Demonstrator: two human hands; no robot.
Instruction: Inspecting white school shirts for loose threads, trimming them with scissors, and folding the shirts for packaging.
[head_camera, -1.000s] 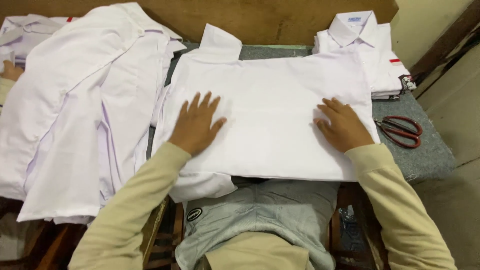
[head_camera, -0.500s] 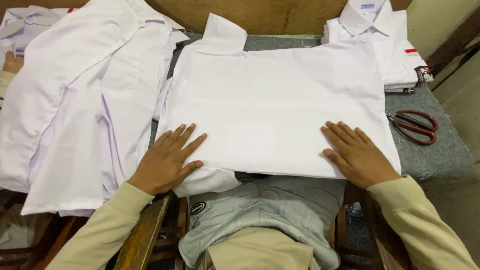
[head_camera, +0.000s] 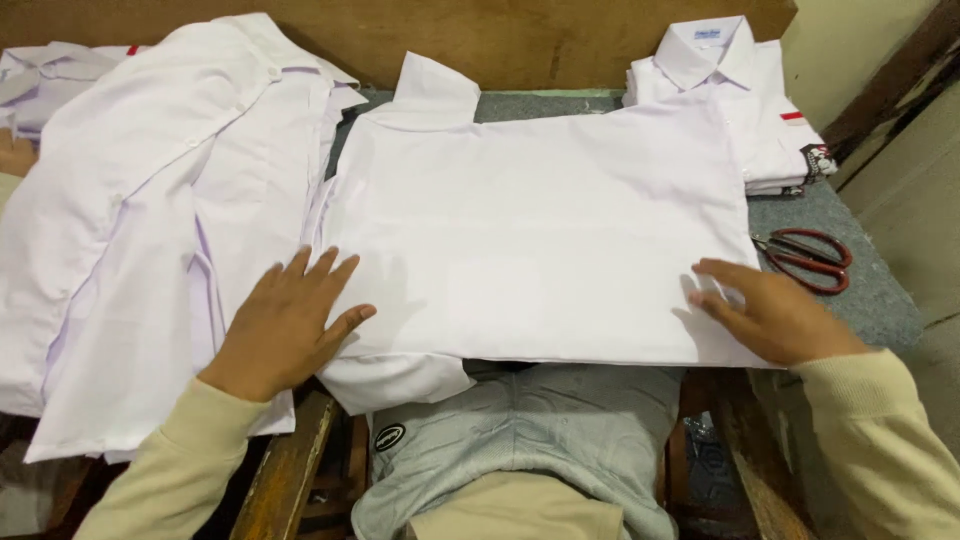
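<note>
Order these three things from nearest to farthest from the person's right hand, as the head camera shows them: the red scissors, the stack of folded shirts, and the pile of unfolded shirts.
From the right hand:
1. Red scissors, just beyond the hand, on the grey surface at the right.
2. Stack of folded shirts, at the far right corner.
3. Pile of unfolded shirts, across the table on the left side.

Lighting moderate, warm, indoor; we judge source overhead, slightly ahead. White shirt (head_camera: 540, 230) brightest area, near overexposed, fold detail washed out. Soft shadow beside left hand (head_camera: 285, 325) on cloth; fainter one by right hand (head_camera: 775, 310). Lower frame under table (head_camera: 880, 300) edge dark, detail lost. We note slight softness throughout, mild wide-angle bending at corners. No hard glare. Red scissors (head_camera: 810, 258) reasonably sharp.
</note>
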